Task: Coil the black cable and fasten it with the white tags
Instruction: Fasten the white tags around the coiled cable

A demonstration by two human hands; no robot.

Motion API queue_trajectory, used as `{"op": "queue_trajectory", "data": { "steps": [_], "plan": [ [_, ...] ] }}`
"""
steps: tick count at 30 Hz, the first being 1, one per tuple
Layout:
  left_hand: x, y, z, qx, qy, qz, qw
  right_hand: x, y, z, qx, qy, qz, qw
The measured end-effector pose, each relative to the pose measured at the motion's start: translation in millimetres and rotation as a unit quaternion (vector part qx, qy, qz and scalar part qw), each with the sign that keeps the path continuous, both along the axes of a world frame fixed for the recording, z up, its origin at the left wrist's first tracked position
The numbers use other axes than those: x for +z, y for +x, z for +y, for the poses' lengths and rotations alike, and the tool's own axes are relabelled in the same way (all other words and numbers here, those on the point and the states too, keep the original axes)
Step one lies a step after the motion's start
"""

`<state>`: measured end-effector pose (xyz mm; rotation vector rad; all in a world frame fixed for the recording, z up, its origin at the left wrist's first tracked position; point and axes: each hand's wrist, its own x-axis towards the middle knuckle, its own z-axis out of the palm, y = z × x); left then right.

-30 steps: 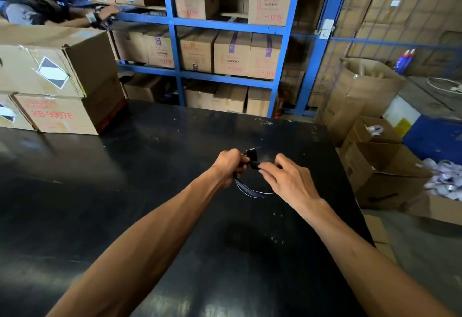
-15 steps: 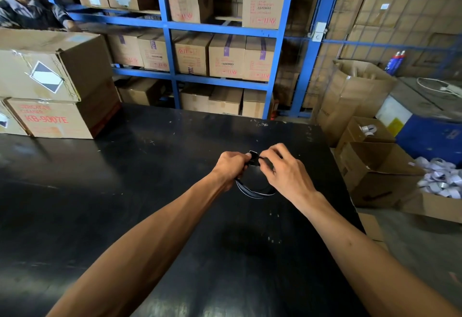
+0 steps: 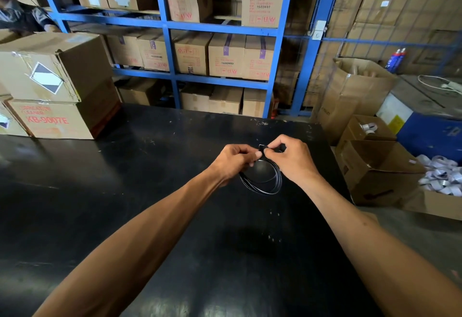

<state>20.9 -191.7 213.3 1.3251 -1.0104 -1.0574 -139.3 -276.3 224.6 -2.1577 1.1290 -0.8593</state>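
A coiled black cable [image 3: 271,186] hangs in a small loop just above the black table [image 3: 150,191], held at its top by both hands. My left hand [image 3: 231,160] pinches the top of the coil from the left. My right hand [image 3: 293,158] pinches it from the right, fingertips touching the left hand's. A small white tag [image 3: 261,147] shows between the fingertips at the top of the coil. Most of the tag is hidden by the fingers.
Cardboard boxes [image 3: 57,86] are stacked at the table's left rear. Blue shelving [image 3: 170,71] full of boxes stands behind. Right of the table, open boxes [image 3: 375,166] sit on the floor, one holding several white tags [image 3: 442,179]. Another person [image 3: 22,16] is at far upper left.
My hands have drawn closer together at the top of the coil, and the right fingertips now meet the left ones over the white tag. The coil hangs more openly below.
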Motion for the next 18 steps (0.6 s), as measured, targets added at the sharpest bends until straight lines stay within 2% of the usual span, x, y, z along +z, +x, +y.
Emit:
{"op": "queue_trajectory", "data": {
  "steps": [4, 7, 9, 11, 12, 14, 18],
  "plan": [
    [2, 0, 1, -0.061, 0.044, -0.045, 0.996, 3, 3, -4, -0.007, 0.062, 0.008, 0.998],
    [-1, -2, -1, -0.034, 0.058, -0.106, 0.992, -3, 3, -5, -0.002, 0.092, 0.003, 0.996],
    [-5, -1, 0, -0.001, 0.041, -0.078, 0.996, -7, -4, -6, 0.017, 0.152, 0.01, 0.988],
    [-8, 3, 1, 0.012, 0.023, -0.026, 0.999, -13, -17, -6, 0.068, 0.253, 0.009, 0.965],
    [-8, 5, 1, 0.014, 0.016, -0.011, 1.0, -16, -22, -4, 0.101, 0.301, -0.011, 0.948],
    [-6, 6, -1, 0.022, 0.004, 0.005, 1.0, -24, -28, -3, 0.133, 0.34, -0.074, 0.928],
    [-6, 3, -4, 0.004, 0.056, 0.092, 0.994, -26, -21, -1, 0.047, 0.356, -0.192, 0.913]
  ]
}}
